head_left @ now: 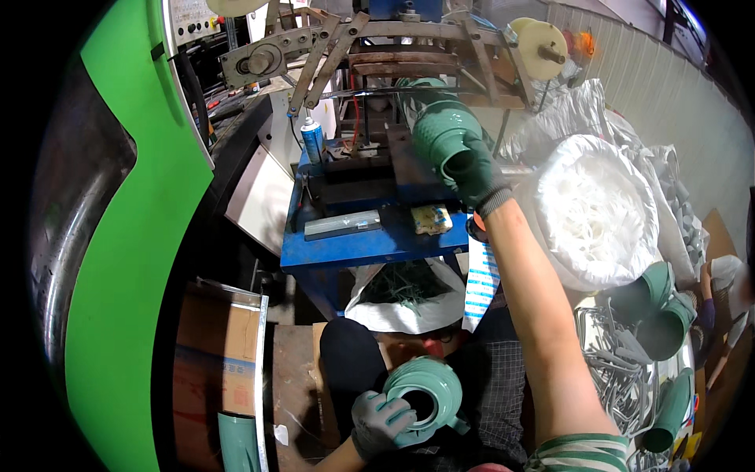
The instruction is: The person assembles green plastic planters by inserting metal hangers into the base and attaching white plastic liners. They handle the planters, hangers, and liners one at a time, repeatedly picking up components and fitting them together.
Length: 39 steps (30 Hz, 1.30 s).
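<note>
Above my lap, a green plastic jug (440, 385) with a round dark mouth is tilted toward me. My left hand (381, 421), in a grey glove, is closed on its rim. Farther off, my right arm reaches over the blue bench to a second green ribbed jug (448, 126). My right hand (478, 175), also gloved, is wrapped round that jug beside its open mouth; part of the fingers is hidden. The second jug is up by the metal linkage of the machine (409, 30), and its far end is partly hidden.
A blue bench (354, 253) bears a metal block (342, 224), a stained sponge-like pad (431, 220) and a spray can (313, 140). Underneath sits a white bag (405, 315) of green scraps. To the right are a sack of white strips (598, 208), wire handles and green parts (662, 330).
</note>
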### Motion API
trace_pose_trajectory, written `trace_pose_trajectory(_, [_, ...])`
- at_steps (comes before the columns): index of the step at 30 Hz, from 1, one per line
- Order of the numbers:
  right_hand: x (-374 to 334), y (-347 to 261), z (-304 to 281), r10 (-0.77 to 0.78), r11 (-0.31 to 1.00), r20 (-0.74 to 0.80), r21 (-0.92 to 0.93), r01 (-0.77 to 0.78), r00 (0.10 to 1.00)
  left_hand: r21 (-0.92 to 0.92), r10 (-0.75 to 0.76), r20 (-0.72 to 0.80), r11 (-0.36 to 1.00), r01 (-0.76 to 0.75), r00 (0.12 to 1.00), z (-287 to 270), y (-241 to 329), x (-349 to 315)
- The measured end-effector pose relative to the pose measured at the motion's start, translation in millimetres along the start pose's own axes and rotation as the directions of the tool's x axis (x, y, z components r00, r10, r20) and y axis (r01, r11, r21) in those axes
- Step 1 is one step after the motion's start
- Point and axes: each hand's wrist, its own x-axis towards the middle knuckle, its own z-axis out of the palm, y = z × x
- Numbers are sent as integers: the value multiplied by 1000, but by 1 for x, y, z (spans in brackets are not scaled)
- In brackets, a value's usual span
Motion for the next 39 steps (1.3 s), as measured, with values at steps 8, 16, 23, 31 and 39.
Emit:
trace_pose_trajectory(8, [-25,15,-7,-55,989,-264,116,88,963,-30,34,122,999,-31,992,21,10,-15])
trace_pose_trajectory(16, [-359,69,-147,-478,393,-308,-912,-113,822,-78,41,145,997,-30,989,-1,-6,15])
trace_pose_trajectory(23, [-468,-35,-234,-572,-404,-657,-295,-866,491,-134,241,83,964,-229,967,17,12,48])
trace_pose_trajectory(31, [-477,-52,-164,-879,-86,-276,-709,-700,388,-122,139,126,985,-123,982,12,26,25])
trace_pose_trajectory(39, [-468,-18,-8,-594,-390,386,-905,167,705,-65,-169,-117,985,162,979,18,7,78])
